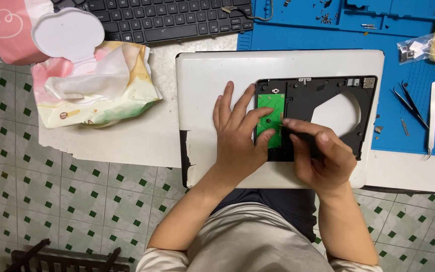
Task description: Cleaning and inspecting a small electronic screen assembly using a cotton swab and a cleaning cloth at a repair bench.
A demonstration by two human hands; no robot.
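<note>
Nearest the camera: lap in grey shirt and dark trousers, above a green-and-white tiled floor [51,211]; part of a dark chair [61,258] at bottom left.

Left hand [237,133]: fingers spread and flat, palm on the white laptop [212,90], index finger and thumb touching the green circuit board [270,118].

Right hand [320,156]: fingers curled together, pinching a small dark tool whose shape cannot be made out; its tip meets the board's right edge.

Circuit board: set in the left part of a black drive bay [328,100], an open recess in the laptop's underside. A rounded cut-out in the bay shows white beneath.

Laptop: lies lid-down on the tabletop [127,141], front edge overhanging toward the person, left corner chipped and dark.

Left of the laptop: opened pack of wet wipes [94,83], white flap raised, one wipe pulled up; a pink pack [6,27] beyond it.

Right of the laptop: blue work mat [404,131] carrying tweezers [411,106], a white tool [432,116] and a clear bag of small parts [421,48].

Farthest: black keyboard [167,17] at the top edge; loose screws [324,17] on the mat beside it.
</note>
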